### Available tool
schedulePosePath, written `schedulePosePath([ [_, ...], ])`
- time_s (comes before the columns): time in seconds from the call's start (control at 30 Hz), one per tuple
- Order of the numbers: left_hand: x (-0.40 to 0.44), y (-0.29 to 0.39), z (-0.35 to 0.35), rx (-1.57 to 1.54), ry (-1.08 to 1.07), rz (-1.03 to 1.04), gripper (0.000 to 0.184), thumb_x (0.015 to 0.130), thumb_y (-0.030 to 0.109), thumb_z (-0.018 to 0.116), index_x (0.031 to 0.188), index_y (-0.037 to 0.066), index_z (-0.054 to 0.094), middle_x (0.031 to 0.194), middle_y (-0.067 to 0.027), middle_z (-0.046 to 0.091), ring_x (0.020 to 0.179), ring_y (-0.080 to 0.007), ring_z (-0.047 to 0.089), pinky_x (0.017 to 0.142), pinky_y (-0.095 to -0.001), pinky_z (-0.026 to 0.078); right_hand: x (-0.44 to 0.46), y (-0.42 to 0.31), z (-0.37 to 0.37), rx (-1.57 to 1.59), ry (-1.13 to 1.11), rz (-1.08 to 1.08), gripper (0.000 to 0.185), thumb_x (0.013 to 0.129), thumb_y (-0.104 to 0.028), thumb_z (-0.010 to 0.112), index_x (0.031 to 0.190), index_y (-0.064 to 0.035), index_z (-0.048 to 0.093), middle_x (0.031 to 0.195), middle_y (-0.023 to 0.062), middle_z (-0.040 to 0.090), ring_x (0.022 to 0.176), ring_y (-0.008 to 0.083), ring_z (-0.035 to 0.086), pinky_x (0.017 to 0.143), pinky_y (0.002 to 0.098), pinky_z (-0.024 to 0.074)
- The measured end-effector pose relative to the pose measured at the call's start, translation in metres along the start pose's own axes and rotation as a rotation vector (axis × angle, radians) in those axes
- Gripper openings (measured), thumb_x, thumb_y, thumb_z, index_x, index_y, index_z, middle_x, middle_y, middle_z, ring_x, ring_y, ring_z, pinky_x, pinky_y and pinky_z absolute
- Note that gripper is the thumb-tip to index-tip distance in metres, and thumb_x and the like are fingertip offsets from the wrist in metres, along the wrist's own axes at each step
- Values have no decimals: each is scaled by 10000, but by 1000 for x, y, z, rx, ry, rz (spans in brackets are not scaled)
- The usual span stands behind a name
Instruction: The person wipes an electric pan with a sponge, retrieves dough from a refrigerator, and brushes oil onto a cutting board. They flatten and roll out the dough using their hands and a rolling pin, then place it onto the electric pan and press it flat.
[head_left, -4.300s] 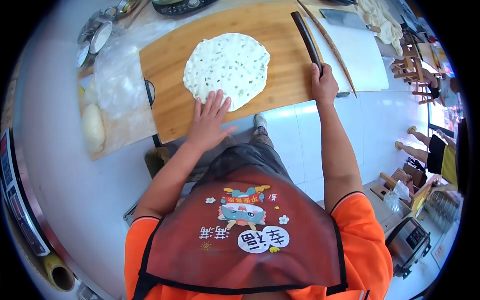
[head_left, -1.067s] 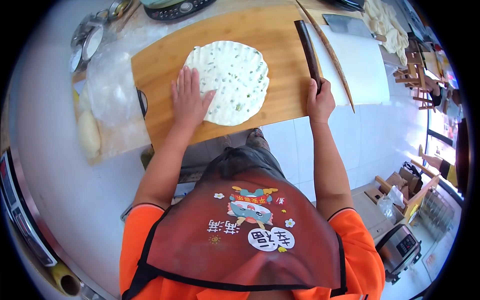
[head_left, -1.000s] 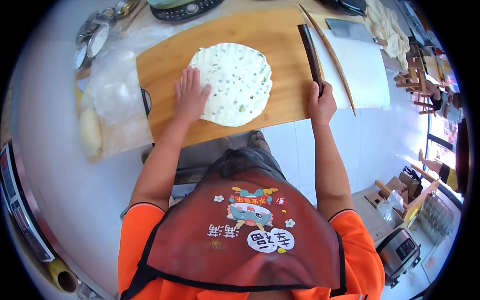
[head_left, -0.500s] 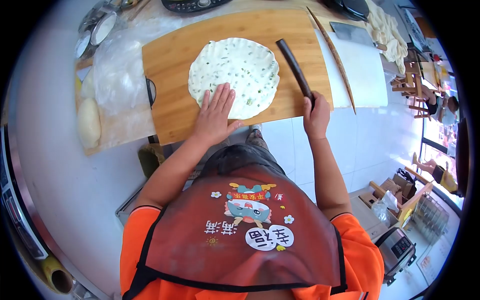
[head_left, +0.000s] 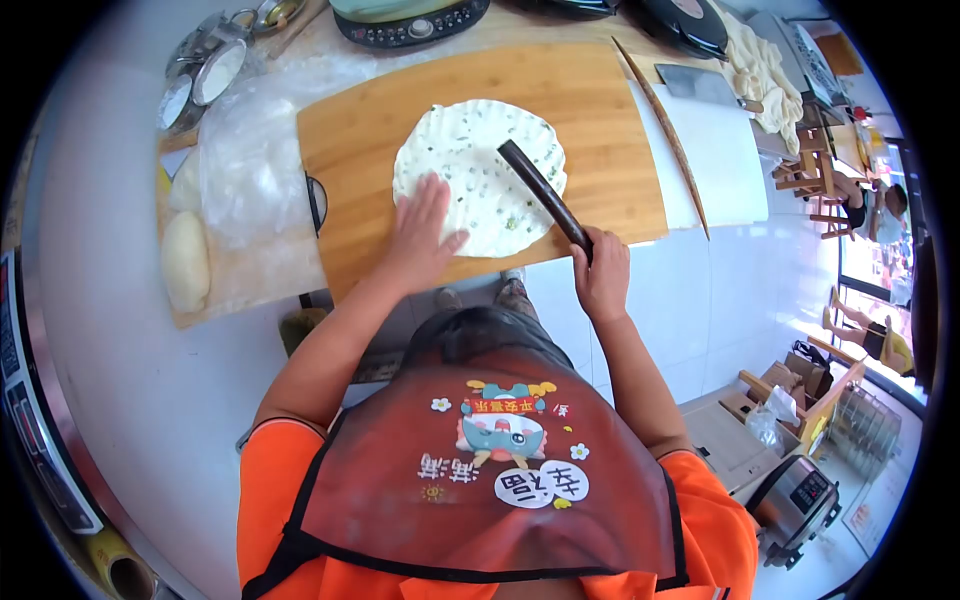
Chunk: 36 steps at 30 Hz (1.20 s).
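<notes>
A round, flat sheet of dough flecked with green bits, likely chopped scallion, lies on the wooden board. My left hand rests on its lower left part, fingers stretched out and slightly blurred. In my right hand is one end of a dark rolling pin. The pin slants up and left, its far end over the right half of the dough. Whether it touches the dough I cannot tell.
Pale dough lumps lie left of the board near clear plastic film. A tapered wooden stick and a cleaver are to the right. Electric griddles stand behind, with metal bowls at back left. People sit far right.
The rolling pin and my right hand have swung left, bringing the pin over the dough. My left hand stays on the dough, its fingers shifted slightly. The whole view has tilted a little.
</notes>
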<state>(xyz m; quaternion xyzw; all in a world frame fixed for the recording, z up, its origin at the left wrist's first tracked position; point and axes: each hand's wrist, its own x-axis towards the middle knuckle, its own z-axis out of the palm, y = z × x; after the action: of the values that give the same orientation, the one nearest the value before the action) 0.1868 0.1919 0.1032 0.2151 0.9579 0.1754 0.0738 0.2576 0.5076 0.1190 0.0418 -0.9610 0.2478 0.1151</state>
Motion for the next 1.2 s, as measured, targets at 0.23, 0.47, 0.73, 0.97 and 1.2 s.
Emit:
schedulePosePath([
  [0.23, 74, -34, -1, 106, -33, -145, 822, 1034, 572, 396, 1599, 9, 197, 1693, -180, 106, 1579, -277, 47, 1265, -472, 40, -3, 3, -4, -4, 23, 70, 295, 917, -148, 676, 1176, -49, 574, 1021, 150, 617, 965, 362, 575, 862, 452, 420],
  [0.47, 117, -20, -26, 77, 34, -89, 774, 1042, 530, 413, 1609, 46, 202, 1699, -142, 117, 1578, -287, 58, 1259, -496, 53, -7, 14, -14, -3, 36, 191, 283, 920, -132, 675, 1166, -40, 571, 1028, 167, 618, 953, 374, 574, 867, 465, 420],
  [0.73, 140, -2, -11, 111, 15, -110, 758, 1027, 598, 382, 1620, 149, 236, 1703, -132, 109, 1579, -284, 47, 1240, -572, 8, -10, 28, -26, -79, 117, 248, 284, 926, -133, 667, 1174, -34, 571, 1035, 179, 628, 954, 399, 582, 846, 472, 431],
  [0.97, 137, 35, -20, 65, 141, -131, 720, 1014, 540, 476, 1599, 159, 298, 1695, -156, 129, 1573, -335, 59, 1217, -626, 5, 27, 54, -46, -163, 155, 341, 281, 929, -158, 661, 1181, -51, 594, 1064, 175, 639, 1003, 390, 589, 890, 487, 443],
  [1.2, 115, 47, 2, -48, 365, -379, 722, 990, 459, 570, 1581, 128, 323, 1656, -217, 212, 1542, -402, 141, 1183, -654, 85, 86, 165, -67, -275, 62, 279, 312, 939, -221, 632, 1191, -43, 584, 1067, 185, 655, 988, 394, 623, 852, 502, 478],
])
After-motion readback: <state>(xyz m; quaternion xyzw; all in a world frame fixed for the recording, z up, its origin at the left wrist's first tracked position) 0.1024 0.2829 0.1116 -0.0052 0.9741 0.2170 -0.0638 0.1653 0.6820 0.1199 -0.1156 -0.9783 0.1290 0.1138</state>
